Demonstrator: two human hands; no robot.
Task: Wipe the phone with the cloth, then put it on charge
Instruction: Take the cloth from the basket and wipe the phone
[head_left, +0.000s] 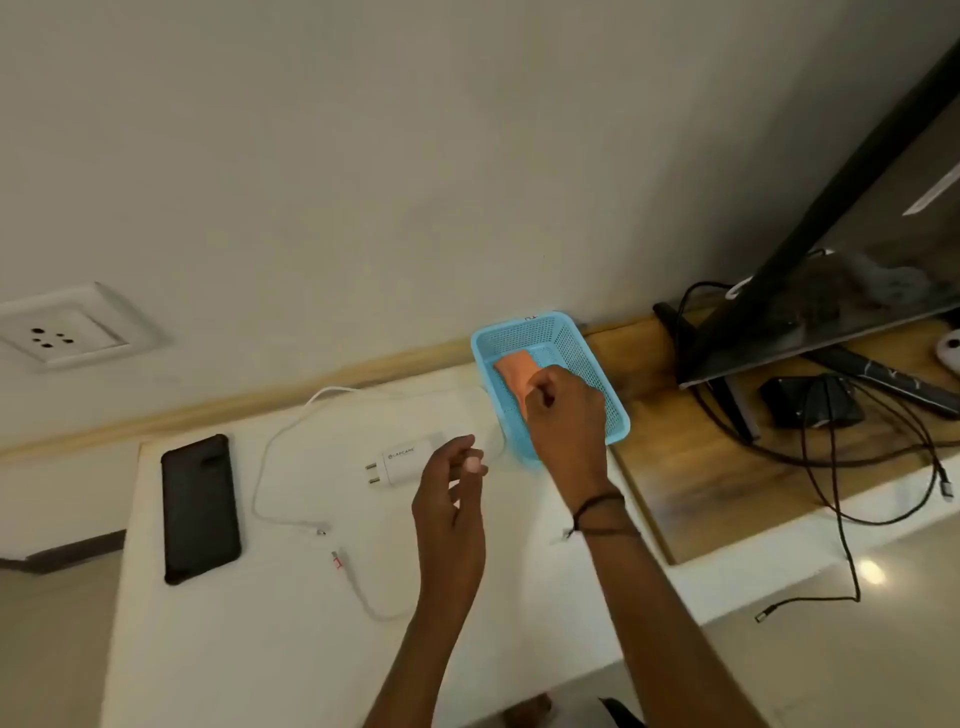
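Note:
A black phone (200, 506) lies flat on the white table (249, 649), at its left side. An orange cloth (514, 373) lies in a blue perforated basket (582, 353) at the table's far right. My right hand (563, 415) reaches into the basket, fingers pinched on the cloth's near edge. My left hand (449, 499) hovers above the table beside the basket, fingers loosely curled, holding nothing. A white charger plug (402, 460) lies between phone and basket, with its white cable (291, 431) looping toward the phone.
A white wall socket (57, 332) sits on the wall at far left. To the right, a wooden shelf (675, 467) carries a tilted black screen (831, 260), black cables (841, 519) and a dark adapter (810, 400).

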